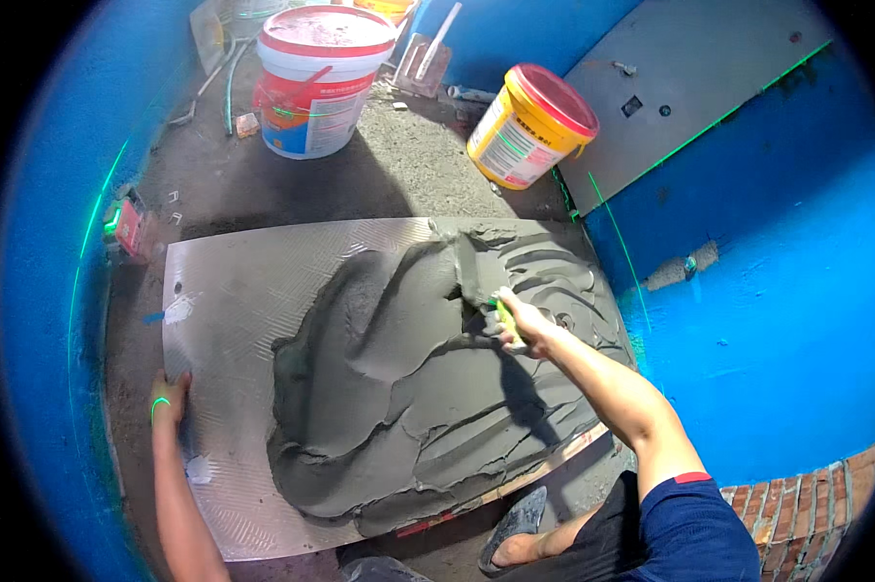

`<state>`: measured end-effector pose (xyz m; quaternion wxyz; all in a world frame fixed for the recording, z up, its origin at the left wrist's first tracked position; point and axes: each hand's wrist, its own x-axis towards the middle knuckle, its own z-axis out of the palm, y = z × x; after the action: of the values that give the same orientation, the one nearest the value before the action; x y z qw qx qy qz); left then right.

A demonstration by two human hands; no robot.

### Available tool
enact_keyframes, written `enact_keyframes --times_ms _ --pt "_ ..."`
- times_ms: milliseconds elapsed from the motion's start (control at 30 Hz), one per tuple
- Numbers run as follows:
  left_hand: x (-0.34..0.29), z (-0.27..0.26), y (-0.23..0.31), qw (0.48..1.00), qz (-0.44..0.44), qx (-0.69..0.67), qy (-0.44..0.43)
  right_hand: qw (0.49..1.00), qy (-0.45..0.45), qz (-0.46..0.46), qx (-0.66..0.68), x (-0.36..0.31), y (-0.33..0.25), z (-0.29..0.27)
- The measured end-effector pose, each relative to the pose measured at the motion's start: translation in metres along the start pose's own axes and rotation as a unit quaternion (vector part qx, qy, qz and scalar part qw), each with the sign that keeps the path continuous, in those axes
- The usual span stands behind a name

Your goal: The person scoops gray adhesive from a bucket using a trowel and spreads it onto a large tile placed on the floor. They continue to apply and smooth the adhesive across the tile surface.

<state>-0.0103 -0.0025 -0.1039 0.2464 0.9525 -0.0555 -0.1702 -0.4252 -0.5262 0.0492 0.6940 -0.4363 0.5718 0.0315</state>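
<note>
A large grey tile [234, 291] with a ribbed face lies before me. Wet grey tile adhesive [389, 407] covers its middle and right side in thick, uneven swirls. My right hand [518, 325] is closed round the green handle of a trowel [473, 270], whose blade rests in the adhesive near the tile's far side. My left hand [171, 396] grips the tile's left edge, its fingers partly hidden there. Two pale patches [179, 308] mark the bare left part of the tile.
A red-and-white bucket [316, 87] and a tilted yellow bucket with red lid [532, 126] stand beyond the tile. A red laser level [127, 225] sits by the left blue wall [45, 291]. Another large panel [689, 87] covers part of the right wall. Bricks [796, 514] lie lower right.
</note>
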Motion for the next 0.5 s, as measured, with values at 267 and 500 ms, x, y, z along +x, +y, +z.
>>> enact_keyframes --times_ms 267,500 --pt "0.003 0.023 0.021 0.996 -0.024 0.052 -0.063 0.99 -0.05 -0.066 -0.114 -0.016 0.027 0.142" --pt "0.022 0.033 -0.017 0.999 0.035 -0.026 -0.021 0.724 -0.008 -0.306 -0.619 -0.061 0.046 0.172"
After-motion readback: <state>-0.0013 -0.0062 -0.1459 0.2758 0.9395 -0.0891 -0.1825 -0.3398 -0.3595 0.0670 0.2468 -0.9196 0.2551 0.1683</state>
